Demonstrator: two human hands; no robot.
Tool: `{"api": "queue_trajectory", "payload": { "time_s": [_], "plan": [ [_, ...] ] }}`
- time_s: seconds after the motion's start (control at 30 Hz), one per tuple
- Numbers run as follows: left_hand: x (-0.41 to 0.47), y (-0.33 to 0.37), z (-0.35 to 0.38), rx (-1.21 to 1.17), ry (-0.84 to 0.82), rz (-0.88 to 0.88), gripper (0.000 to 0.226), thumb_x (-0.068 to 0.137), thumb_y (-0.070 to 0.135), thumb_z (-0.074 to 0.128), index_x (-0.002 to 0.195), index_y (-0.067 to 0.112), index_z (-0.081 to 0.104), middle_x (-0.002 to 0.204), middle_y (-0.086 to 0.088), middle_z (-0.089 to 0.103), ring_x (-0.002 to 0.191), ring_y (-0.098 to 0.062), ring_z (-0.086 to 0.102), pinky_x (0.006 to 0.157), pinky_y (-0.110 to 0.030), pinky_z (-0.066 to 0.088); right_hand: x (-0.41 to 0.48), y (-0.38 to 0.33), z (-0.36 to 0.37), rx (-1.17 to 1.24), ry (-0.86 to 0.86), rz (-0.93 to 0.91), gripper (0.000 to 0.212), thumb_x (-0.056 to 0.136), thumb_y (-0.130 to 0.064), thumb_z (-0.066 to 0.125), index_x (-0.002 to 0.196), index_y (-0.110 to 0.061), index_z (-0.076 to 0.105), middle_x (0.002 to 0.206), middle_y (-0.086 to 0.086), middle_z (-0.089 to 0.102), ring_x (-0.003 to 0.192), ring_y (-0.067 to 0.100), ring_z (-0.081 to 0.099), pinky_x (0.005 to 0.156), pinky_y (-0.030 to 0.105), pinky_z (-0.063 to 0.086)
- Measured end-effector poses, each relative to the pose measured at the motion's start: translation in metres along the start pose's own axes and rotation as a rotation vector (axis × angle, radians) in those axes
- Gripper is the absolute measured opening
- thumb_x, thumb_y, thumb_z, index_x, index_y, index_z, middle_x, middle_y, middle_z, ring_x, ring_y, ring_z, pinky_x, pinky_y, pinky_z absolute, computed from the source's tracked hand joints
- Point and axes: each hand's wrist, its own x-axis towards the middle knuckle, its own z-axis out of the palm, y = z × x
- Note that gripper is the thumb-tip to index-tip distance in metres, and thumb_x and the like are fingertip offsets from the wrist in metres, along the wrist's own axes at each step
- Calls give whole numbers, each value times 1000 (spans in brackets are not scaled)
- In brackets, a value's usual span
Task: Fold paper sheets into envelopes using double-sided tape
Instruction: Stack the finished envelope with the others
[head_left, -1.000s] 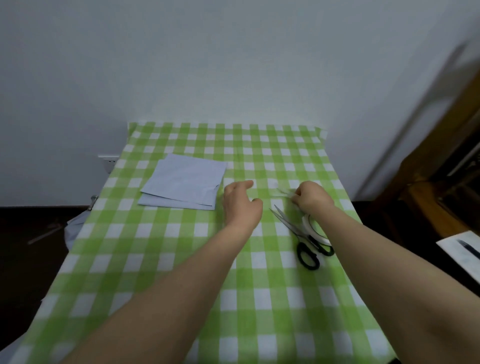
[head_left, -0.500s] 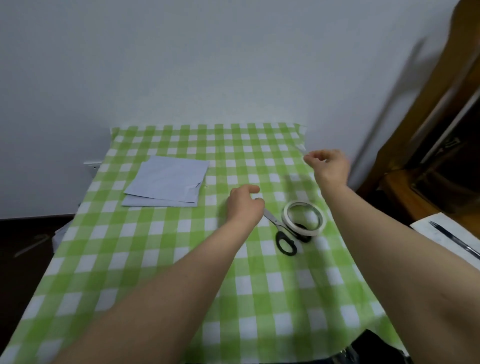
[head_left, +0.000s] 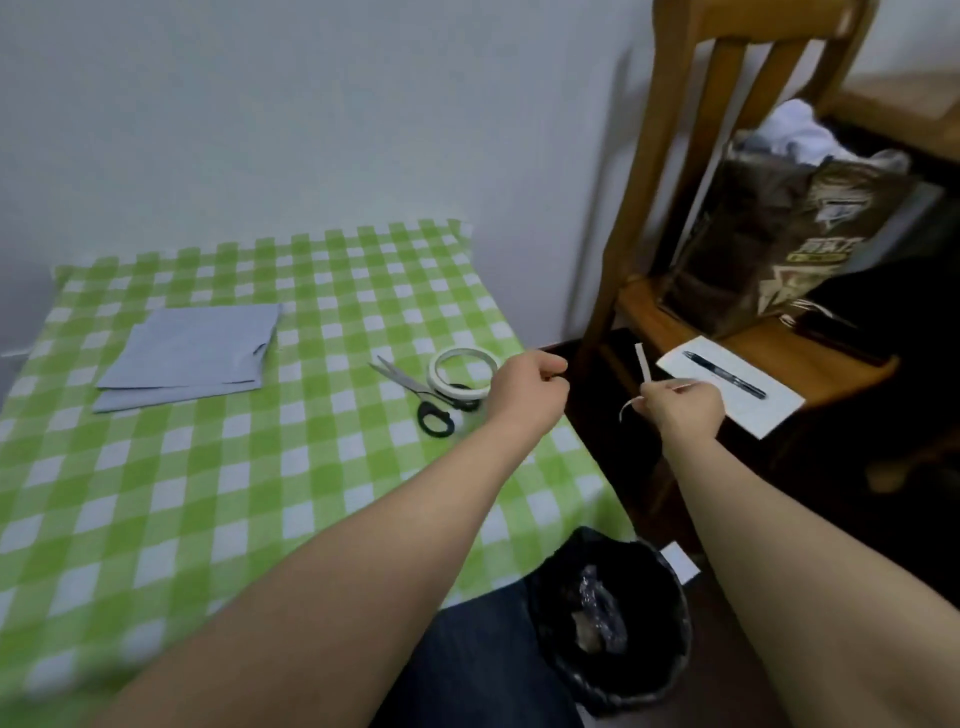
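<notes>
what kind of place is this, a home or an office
Probably a room in a home: a green checked tablecloth spread against a bare wall, a wooden chair holding a printed bag, and a lined waste bin on the floor.

I count one tape roll (head_left: 464, 354), one pair of scissors (head_left: 410, 387) and at least two blue sheets (head_left: 192, 353) at centre left. Toward the right there is one pen (head_left: 724, 381), one bin (head_left: 649, 670) and one paper strip (head_left: 642, 364). There are two hands, a left hand (head_left: 524, 395) and a right hand (head_left: 680, 408).
</notes>
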Motion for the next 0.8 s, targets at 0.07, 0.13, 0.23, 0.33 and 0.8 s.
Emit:
{"api": "queue_trajectory", "payload": {
  "time_s": [0.07, 0.13, 0.23, 0.33, 0.8],
  "plan": [
    [-13, 1, 23, 23, -69, 24, 32, 84, 5, 51, 109, 16, 70, 109, -2, 69, 102, -19, 62, 91, -27, 49, -2, 30, -19, -48, -65, 89, 17, 76, -5, 69, 62, -9, 60, 67, 7, 65, 55, 14, 64, 61, 26, 55],
    [-24, -3, 44, 62, -137, 56, 31, 84, 5, 51, 106, 15, 71, 109, -1, 69, 103, -17, 62, 91, -26, 48, -8, 62, -31, -131, -135, 156, 23, 75, 3, 67, 63, -10, 52, 68, 8, 58, 49, 17, 57, 49, 22, 52],
    [-40, -11, 68, 142, -252, 103, 29, 85, 5, 52, 105, 15, 71, 109, -2, 69, 103, -18, 62, 93, -27, 48, -13, 104, -39, -277, -111, 204, 20, 76, 0, 66, 65, -5, 51, 67, 13, 60, 58, 25, 59, 63, 33, 56],
    [-53, -22, 87, 250, -370, 170, 31, 83, 4, 51, 105, 14, 71, 109, -2, 69, 104, -18, 62, 94, -27, 47, -18, 131, -43, -402, -163, 172, 7, 77, -4, 64, 73, -9, 62, 74, 8, 64, 61, 17, 59, 54, 24, 49],
    [-57, -49, 125, 388, -508, 156, 34, 88, -2, 48, 114, 9, 67, 122, -7, 63, 117, -20, 56, 102, -28, 42, -15, 189, -36, -292, -387, 342, 20, 86, 10, 51, 73, -4, 59, 98, 27, 58, 83, 49, 62, 71, 56, 56]
  ]
}}
